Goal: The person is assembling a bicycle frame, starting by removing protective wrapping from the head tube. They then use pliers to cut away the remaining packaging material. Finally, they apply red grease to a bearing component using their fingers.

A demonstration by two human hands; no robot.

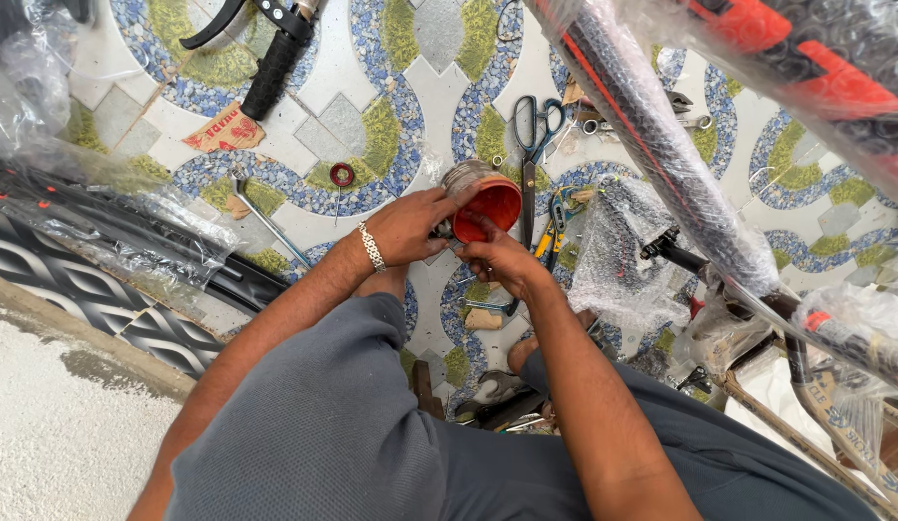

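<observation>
Steadied low over the patterned floor [352, 68], near frame centre: a small orange tub [489, 205], mouth tipped up for access. Left hand [407, 229] closed around its side at 9 o'clock; right hand [499, 257] pinching the rim from 6 o'clock. Scissors [533, 145] lying at 1 o'clock, red ring [342, 175] at 10 o'clock.

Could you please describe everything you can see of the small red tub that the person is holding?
The red tub is a small round container, plastic by its look, with a bright red-orange inside and a dull grey, dirt-smeared outer wall. It is tilted, its open mouth turned toward the camera. The left hand grips its side from the left, fingers over the rim, while the right hand touches its lower edge. It is held above the patterned tile floor, beside the scissors.
</observation>
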